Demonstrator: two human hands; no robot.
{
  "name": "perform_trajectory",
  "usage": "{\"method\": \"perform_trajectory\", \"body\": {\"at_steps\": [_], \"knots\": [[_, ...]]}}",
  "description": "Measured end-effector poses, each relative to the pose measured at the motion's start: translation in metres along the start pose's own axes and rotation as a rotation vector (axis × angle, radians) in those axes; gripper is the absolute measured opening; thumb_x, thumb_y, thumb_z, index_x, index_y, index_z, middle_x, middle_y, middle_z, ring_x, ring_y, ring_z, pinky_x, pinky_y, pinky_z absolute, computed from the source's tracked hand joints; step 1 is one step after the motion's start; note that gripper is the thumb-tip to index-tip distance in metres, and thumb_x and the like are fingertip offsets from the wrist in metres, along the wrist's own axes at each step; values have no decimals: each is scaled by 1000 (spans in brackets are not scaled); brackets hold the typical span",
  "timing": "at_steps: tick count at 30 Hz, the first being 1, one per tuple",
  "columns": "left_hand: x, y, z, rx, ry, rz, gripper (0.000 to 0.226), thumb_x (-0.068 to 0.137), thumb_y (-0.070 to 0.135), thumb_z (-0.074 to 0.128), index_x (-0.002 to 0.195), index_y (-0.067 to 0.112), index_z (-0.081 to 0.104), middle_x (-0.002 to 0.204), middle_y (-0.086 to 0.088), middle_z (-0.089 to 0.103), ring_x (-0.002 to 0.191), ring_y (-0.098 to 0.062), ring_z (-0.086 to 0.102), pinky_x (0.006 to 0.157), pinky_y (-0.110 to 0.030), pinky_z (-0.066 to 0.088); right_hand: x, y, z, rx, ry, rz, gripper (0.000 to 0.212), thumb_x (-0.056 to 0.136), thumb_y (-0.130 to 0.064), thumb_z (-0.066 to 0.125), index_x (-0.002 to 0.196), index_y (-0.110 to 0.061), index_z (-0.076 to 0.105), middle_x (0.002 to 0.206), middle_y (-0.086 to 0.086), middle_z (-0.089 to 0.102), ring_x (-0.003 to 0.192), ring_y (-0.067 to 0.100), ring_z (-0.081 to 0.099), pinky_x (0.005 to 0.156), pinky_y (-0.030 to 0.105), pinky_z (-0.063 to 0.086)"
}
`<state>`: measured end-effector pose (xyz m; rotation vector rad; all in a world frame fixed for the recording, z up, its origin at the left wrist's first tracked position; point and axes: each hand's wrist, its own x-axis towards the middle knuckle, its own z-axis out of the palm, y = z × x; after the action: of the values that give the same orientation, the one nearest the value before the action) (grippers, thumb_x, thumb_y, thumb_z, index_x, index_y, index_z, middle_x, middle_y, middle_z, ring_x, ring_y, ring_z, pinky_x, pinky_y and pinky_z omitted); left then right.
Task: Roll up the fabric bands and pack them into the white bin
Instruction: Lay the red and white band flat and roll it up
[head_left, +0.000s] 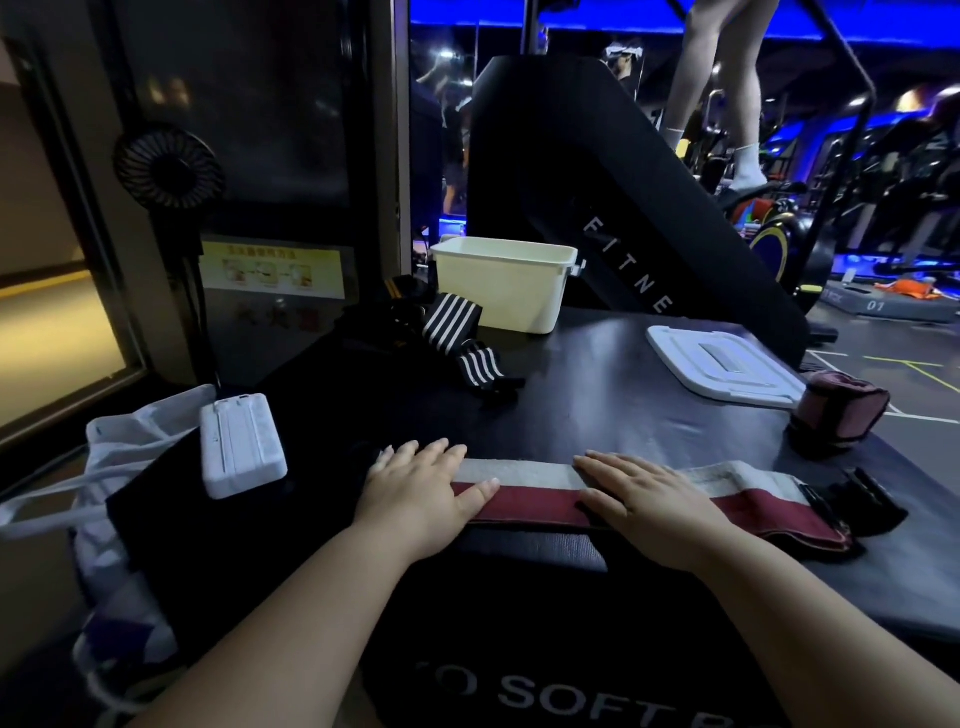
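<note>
At lower centre, the red-and-white band (530, 493) is pressed flat under the straight-fingered left hand (423, 483) and right hand (641, 493), seemingly smoothed for rolling.

The single head-worn camera looks forward and down, close over the black padded surface (597, 374) at arm's reach.

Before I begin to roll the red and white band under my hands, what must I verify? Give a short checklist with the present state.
1. Red and white band lies flat on the black box: ok.
2. Left hand and right hand press flat on it: ok.
3. White bin is open, its lid lies apart: ok.
4. Room inside the bin: cannot tell, hidden.
5. Striped bands rolled: not ok, they lie unrolled.
</note>
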<state>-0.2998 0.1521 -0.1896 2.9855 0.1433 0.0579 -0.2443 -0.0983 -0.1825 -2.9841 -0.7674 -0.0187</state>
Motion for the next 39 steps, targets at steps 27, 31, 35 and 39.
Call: {"method": "perform_trajectory", "body": {"at_steps": [27, 31, 35, 39], "knots": [[26, 28, -9, -70, -43, 465, 51, 97, 50, 48, 145, 40, 38, 154, 19, 28, 145, -6, 11, 116, -33, 7, 18, 17, -57, 37, 21, -16, 44, 86, -61, 56, 93, -17, 58, 93, 0, 65, 88, 23, 58, 70, 32, 43], [43, 59, -5, -39, 21, 474, 47, 98, 46, 48, 144, 41, 40, 149, 17, 33, 140, -10, 18, 115, -35, 11, 13, 43, -61, -25, 35, 70, 41, 89, -64, 49, 84, -23, 47, 88, -4, 58, 83, 22, 54, 71, 34, 44], [65, 94, 2, -114, 58, 488, 41, 98, 30, 50, 139, 36, 49, 139, 7, 45, 132, -19, 31, 110, -32, 25, 11, 65, -57, -9, 37, 220, 35, 92, -56, 50, 83, -22, 52, 90, -2, 59, 89, 23, 58, 72, 32, 45], [87, 122, 6, -246, 22, 440, 29, 97, 26, 48, 122, 26, 63, 126, 1, 58, 122, -23, 47, 102, -38, 41, 16, 88, -49, 88, 39, 379, 38, 93, -53, 50, 81, -17, 55, 77, -5, 56, 80, 20, 56, 67, 32, 41]]}}
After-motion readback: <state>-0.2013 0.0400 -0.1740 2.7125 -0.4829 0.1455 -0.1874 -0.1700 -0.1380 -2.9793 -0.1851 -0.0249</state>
